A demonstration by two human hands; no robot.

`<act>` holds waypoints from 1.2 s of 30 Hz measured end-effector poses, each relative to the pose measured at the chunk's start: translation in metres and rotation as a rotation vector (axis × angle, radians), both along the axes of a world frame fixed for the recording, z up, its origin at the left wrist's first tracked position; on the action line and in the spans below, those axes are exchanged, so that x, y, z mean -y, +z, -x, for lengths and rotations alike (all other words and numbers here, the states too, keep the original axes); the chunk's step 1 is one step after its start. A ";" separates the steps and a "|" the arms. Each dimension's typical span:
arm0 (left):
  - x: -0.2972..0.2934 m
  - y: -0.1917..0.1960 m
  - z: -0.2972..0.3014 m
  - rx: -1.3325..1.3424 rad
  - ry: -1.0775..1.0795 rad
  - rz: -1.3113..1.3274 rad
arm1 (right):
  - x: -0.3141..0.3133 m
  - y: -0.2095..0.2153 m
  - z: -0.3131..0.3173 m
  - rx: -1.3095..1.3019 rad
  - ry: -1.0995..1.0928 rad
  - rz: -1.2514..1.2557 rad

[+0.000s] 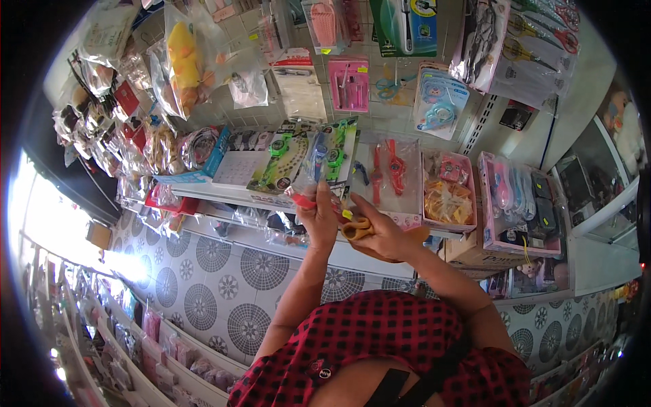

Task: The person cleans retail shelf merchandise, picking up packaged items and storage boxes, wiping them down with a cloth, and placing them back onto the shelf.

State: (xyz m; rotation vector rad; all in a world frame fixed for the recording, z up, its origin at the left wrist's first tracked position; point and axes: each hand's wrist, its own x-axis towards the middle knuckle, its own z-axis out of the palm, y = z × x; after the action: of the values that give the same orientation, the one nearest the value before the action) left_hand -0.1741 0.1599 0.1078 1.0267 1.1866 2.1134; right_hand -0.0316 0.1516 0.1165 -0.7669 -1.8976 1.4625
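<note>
My left hand (317,220) is closed with its thumb up on a clear plastic wrapper at the shelf's front edge. A blue wristwatch (319,152) shows through the plastic above the thumb, and a red end (303,201) pokes out beside the fingers. My right hand (390,236) is closed around a mustard-brown cloth (356,229), its fingertips close to the left hand. Between the hands sits a small yellow sticker (347,214). Behind them green wristwatches (279,145) lie on printed cards, and red wristwatches (396,163) lie in a clear-covered tray to the right.
Pink-edged boxes (449,186) of small goods and a box of brushes (505,186) stand on the right. A blue box (203,152) is at left. Packets such as a yellow plush toy (183,64) hang above. A patterned floor (258,271) lies below the shelf.
</note>
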 end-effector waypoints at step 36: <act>-0.082 -0.013 0.069 0.374 -0.822 0.310 | 0.012 -0.070 -0.024 0.126 0.000 0.041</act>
State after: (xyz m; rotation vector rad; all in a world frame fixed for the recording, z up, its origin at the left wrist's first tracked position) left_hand -0.2428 0.2414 0.0943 0.7460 0.6974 1.3390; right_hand -0.0071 0.1393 0.0465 -0.8973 -1.9654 1.4883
